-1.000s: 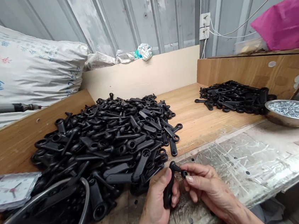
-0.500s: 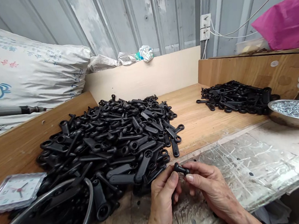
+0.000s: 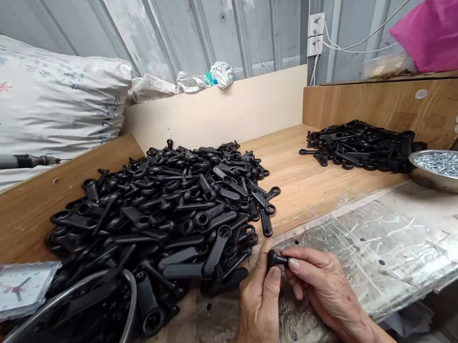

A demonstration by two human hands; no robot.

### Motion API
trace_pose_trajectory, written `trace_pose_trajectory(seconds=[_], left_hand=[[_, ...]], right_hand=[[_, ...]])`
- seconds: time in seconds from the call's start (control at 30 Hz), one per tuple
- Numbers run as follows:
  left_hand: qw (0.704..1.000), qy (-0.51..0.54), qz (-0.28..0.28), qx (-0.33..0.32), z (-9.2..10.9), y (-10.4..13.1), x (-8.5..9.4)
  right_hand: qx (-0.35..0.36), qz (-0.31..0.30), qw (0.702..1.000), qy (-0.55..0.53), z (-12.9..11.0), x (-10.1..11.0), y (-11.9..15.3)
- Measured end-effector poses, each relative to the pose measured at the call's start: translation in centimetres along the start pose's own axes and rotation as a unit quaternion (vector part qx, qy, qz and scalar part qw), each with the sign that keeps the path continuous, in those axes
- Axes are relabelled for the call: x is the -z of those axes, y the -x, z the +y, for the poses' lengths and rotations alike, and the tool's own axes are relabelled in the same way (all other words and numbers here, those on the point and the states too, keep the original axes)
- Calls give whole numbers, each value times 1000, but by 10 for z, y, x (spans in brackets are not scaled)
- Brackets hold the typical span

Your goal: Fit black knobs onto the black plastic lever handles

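Hands: my left hand (image 3: 261,299) and right hand (image 3: 320,282) meet, each grip clamped on one small black plastic handle part (image 3: 274,258).
Place: low over the counter (image 3: 384,248), just beside the big heap of black plastic handles (image 3: 168,216).

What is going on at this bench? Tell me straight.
A person holds one black plastic handle part between both hands at the near edge of the wooden workbench. The left hand grips it from below; the right hand pinches its round end. A large heap of black handles lies just beyond, a smaller pile and a metal bowl of silver screws to the right.
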State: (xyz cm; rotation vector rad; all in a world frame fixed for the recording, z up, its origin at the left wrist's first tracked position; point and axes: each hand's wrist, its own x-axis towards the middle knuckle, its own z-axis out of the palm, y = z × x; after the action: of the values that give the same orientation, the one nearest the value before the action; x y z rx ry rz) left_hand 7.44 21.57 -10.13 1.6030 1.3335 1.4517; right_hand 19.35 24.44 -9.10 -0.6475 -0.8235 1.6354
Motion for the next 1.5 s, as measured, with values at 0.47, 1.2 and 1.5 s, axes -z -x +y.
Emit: trace_pose_trajectory(seconds=[0.47, 1.2, 1.5], left_hand=[[953, -217, 30, -208, -6, 2, -7], [787, -532, -311, 15, 35, -14, -18], [784, -504, -359, 47, 38, -21, -24]], right_hand=[[12, 57, 994, 94, 4, 6, 2], [66, -101, 923, 365, -22, -13, -50], [153, -155, 822, 526, -17, -3, -43]])
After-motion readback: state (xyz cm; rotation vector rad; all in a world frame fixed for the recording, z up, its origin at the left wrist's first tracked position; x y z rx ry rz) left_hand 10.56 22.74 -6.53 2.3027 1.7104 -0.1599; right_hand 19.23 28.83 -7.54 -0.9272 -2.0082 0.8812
